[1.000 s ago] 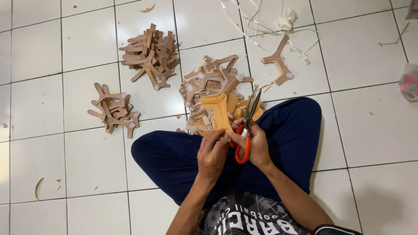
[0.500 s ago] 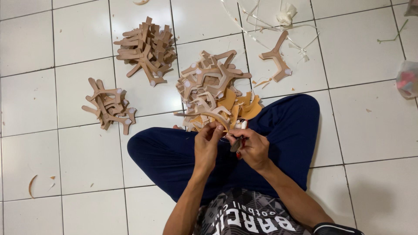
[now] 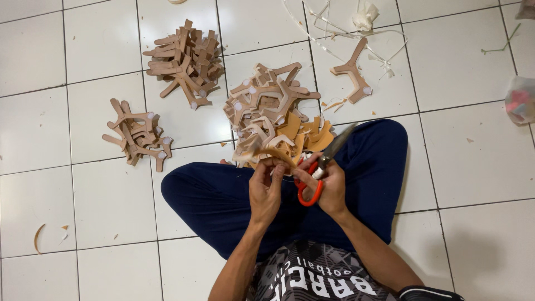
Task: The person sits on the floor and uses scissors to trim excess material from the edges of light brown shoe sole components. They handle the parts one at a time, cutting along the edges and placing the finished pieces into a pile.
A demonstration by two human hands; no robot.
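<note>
Two hands work over the lap of a person sitting cross-legged on the white tiled floor [image 3: 83,212]. Left hand [image 3: 266,189] has its fingers closed in a pinch on a tan cut-out piece [image 3: 266,153], held just above the knees, at about 12 o'clock from the hand. Right hand [image 3: 330,187] has its fingers closed around the red handles of a pair of scissors [image 3: 320,173], blades pointing up toward 1 o'clock, just beside the held piece; whether the blades touch it, cannot tell.

Handling, as a judgement: the piece looks thin, light and a bit flexible, like leather or foam sheet, so it would flop if held by a tip. Best gripped near the junction of its arms, close to the cut line. Not fragile, not slippery by the look of it.

Around: big heap of same tan branched pieces [image 3: 270,108] at 12 o'clock, touching the legs. Second pile [image 3: 186,58] at 11 o'clock, third smaller pile [image 3: 139,136] at 10 o'clock, well apart from each other. Single branched piece [image 3: 352,72] at 1 o'clock among white trimmed strips [image 3: 345,33].

Packages: a clear plastic bag [image 3: 521,100] with pinkish contents at 3 o'clock, at the frame edge. No labels or signs legible on it. Dark shirt at 6 o'clock carries white printed lettering.
</note>
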